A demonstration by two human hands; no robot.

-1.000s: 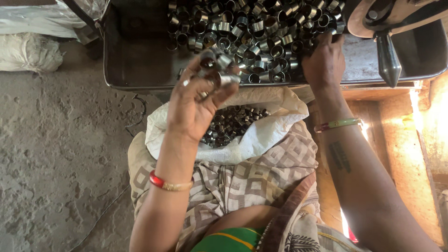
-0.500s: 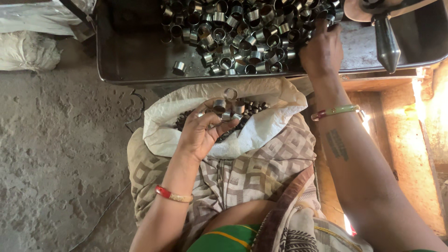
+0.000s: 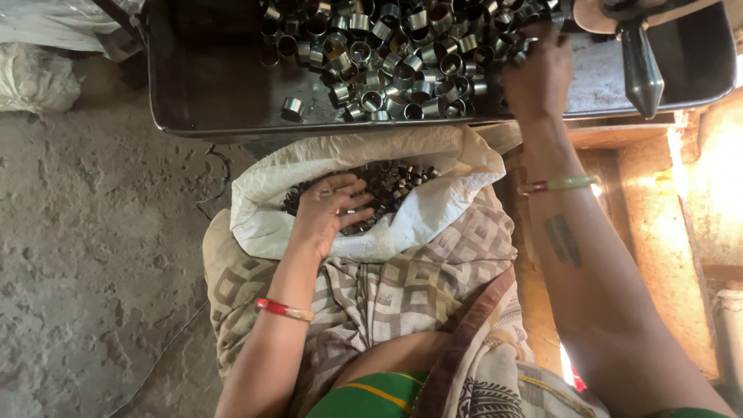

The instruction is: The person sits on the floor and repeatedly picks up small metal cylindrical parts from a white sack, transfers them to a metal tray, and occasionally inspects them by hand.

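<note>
A seated worker's left hand (image 3: 329, 213), fingers spread, presses into metal rings (image 3: 383, 186) in a lap sack (image 3: 433, 213), best scooped shallowly, while the right hand (image 3: 542, 77), grip unclear, reaches the tray (image 3: 224, 93).

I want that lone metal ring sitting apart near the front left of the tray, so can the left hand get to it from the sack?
Probably yes. The left hand lies in the open white sack, and the lone metal ring stands apart on the tray just above; only the tray's low front rim lies between.
</note>
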